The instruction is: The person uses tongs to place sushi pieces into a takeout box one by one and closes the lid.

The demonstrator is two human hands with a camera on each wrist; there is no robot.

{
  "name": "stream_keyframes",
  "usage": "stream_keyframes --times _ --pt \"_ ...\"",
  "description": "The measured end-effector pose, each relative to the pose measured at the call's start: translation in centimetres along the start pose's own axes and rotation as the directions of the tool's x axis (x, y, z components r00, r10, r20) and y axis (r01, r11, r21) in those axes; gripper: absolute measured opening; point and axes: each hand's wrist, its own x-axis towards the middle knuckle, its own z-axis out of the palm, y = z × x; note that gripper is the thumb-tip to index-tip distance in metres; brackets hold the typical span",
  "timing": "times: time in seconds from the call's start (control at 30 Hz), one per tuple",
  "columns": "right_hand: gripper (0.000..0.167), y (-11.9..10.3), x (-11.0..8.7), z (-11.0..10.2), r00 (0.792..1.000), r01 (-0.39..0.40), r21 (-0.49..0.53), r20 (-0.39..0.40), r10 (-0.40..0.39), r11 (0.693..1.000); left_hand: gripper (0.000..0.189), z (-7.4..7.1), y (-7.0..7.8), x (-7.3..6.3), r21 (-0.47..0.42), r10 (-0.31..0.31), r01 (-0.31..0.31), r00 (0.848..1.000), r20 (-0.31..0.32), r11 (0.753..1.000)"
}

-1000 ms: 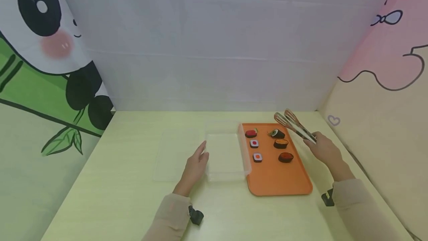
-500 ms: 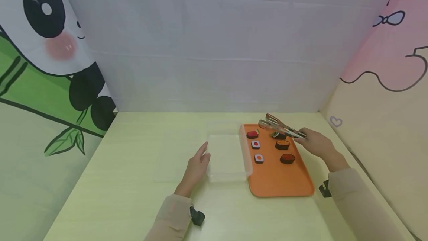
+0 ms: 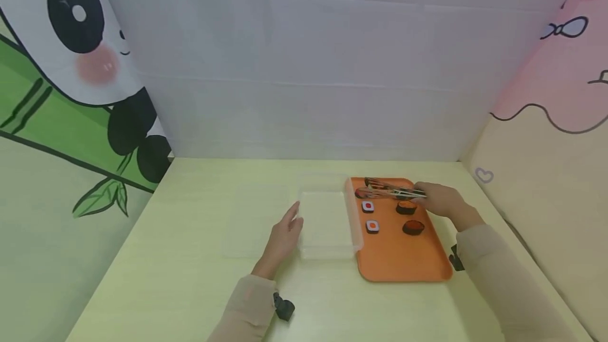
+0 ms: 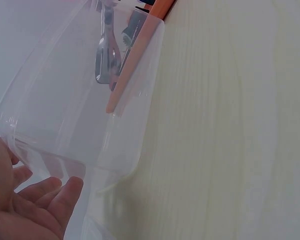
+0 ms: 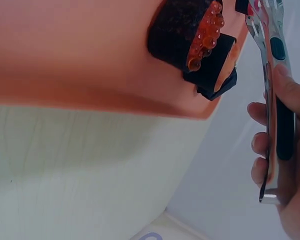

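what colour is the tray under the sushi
The tray is orange, clearest in the head view.

Four sushi (image 3: 413,227) plainly visible; one tray (image 3: 404,260), one tongs (image 5: 285,127), one box (image 3: 328,250).

The left forearm (image 3: 249,300) slants inward, its left hand (image 3: 283,235) relaxed, fingers (image 4: 65,202) a little apart and slightly bent; how firmly they press is hard to tell. The right forearm (image 3: 503,273) also angles inward, the right hand (image 3: 442,199) farther forward, fingers curled in a grip, thumb (image 5: 290,90) opposite them.
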Motion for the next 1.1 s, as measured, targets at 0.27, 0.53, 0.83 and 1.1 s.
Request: stream_keyframes --times 0.27,0.53,0.83,1.1 --pt "0.044 -0.3 0.5 0.6 1.000 -0.003 -0.070 -0.005 0.002 0.998 0.052 0.2 -0.2 0.1 -0.012 -0.020 0.019 1.000 -0.004 1.000" --pt "0.038 -0.4 -0.3 0.7 0.999 -0.034 -0.035 -0.039 0.033 0.999 0.051 0.4 -0.5 0.4 -0.012 -0.003 0.003 1.000 -0.001 1.000" --pt "0.035 -0.4 -0.7 0.6 0.998 -0.013 -0.027 -0.068 0.012 1.000 0.052 0.3 -0.6 0.4 -0.019 -0.007 0.006 1.000 -0.009 1.000" --pt "0.030 -0.3 -1.0 -0.2 0.984 0.016 0.012 -0.176 -0.014 1.000 0.052 0.5 -0.6 0.6 -0.012 -0.005 0.005 1.000 -0.005 1.000"
